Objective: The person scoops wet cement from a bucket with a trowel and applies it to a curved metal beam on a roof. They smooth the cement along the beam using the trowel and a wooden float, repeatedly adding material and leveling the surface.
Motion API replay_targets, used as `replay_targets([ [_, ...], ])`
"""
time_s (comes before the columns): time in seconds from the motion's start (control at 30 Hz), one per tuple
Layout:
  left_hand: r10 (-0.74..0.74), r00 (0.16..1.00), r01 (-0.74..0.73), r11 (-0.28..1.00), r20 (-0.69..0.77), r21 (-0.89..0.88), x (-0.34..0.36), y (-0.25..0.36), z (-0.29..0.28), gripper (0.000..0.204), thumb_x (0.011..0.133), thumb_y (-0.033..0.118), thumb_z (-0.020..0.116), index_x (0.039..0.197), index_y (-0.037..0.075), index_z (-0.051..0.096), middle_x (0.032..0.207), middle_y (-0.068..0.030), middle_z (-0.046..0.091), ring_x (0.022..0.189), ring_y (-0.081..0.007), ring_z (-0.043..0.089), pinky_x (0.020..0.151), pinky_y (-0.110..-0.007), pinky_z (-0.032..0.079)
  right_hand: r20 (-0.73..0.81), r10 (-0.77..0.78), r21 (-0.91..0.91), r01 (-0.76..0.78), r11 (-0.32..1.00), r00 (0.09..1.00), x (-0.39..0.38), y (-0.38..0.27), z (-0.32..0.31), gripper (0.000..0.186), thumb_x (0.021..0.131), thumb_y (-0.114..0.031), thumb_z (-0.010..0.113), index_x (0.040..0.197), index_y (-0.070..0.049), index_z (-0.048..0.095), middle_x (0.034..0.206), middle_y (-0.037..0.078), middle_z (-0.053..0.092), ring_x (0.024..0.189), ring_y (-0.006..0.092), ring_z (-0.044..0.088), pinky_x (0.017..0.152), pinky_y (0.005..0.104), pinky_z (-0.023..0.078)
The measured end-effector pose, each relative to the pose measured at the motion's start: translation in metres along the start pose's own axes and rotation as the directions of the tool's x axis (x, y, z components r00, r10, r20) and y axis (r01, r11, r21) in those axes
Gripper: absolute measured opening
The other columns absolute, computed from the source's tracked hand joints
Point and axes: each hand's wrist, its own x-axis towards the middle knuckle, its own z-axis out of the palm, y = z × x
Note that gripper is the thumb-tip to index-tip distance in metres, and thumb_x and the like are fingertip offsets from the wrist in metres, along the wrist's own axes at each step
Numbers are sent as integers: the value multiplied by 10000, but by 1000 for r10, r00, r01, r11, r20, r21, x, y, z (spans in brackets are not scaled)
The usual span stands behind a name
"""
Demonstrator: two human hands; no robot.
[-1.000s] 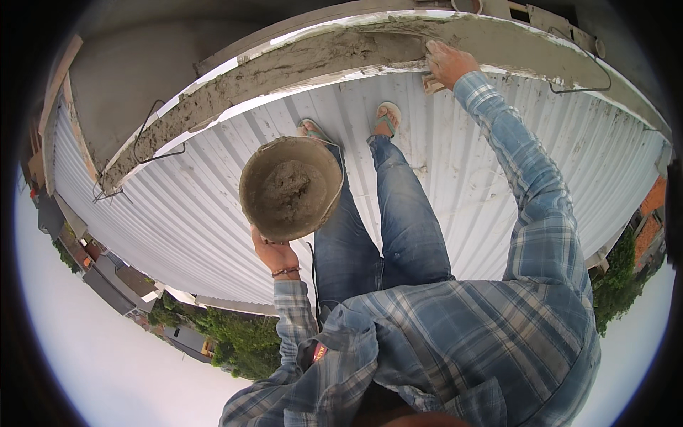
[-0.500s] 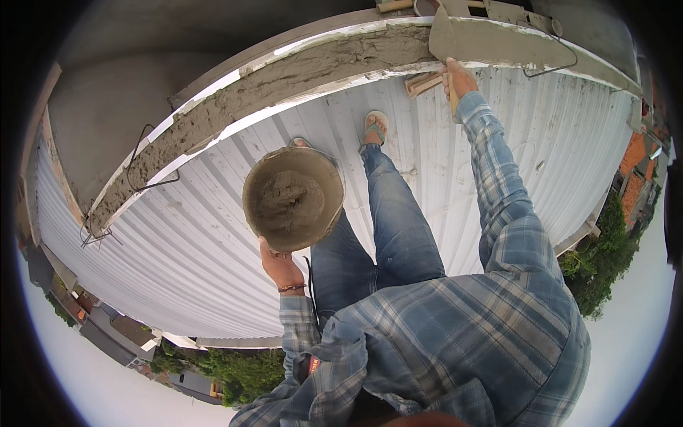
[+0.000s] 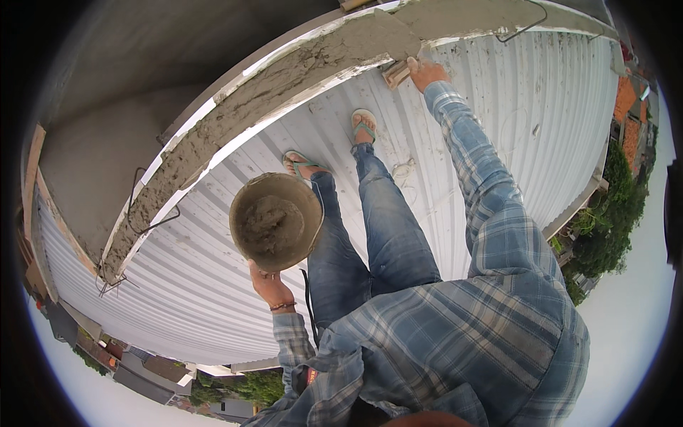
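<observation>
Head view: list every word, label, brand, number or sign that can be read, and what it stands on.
Small red label at the front of the blue-and-white plaid shirt: pale lettering, too small to read reliably.
Round, grey, mortar-smeared bucket: no lettering visible.
Long grey mortar-covered ledge: none visible.

Soft daylight under a pale sky; the ribbed metal roof is bright, the upper left shadowed. Straight edges curve strongly toward black, rounded corners.
</observation>
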Motion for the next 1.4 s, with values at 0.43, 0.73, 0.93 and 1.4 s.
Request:
replay_targets([
  [0.43,56,997,-60,996,-52,-64,-7,25,76,308,939,358,592,959,55,539,1011,-77,595,968,-187,580,872,-370,473,305,-358,435,206,877,883,-116,-119,98,575,941,-513,359,1026,-1,608,1151,237,612,1070,411,569,963,493,407],
  [0.73,212,976,-213,977,-49,-27,-12,41,131,401,903,276,683,633,169,407,650,81,400,646,-39,345,610,-226,299,559,-596,-81,754,652,576,-167,-110,1,251,924,-215,511,1021,-15,627,1035,157,610,966,315,621,795,404,532],
  [0.93,280,960,-272,949,28,-160,-19,51,162,339,939,308,620,678,119,515,689,68,480,666,-39,394,621,-218,330,267,-933,71,960,269,242,-184,-132,66,227,868,-178,548,999,-16,638,956,128,638,913,279,623,739,394,535],
  [1.4,173,975,-131,954,138,-271,-17,49,155,460,1006,418,399,1100,-6,549,1150,-149,595,1110,-239,550,969,-390,429,601,-537,588,126,799,592,-106,-42,-108,420,909,-427,575,764,-33,599,599,27,463,494,103,453,473,264,427],
])
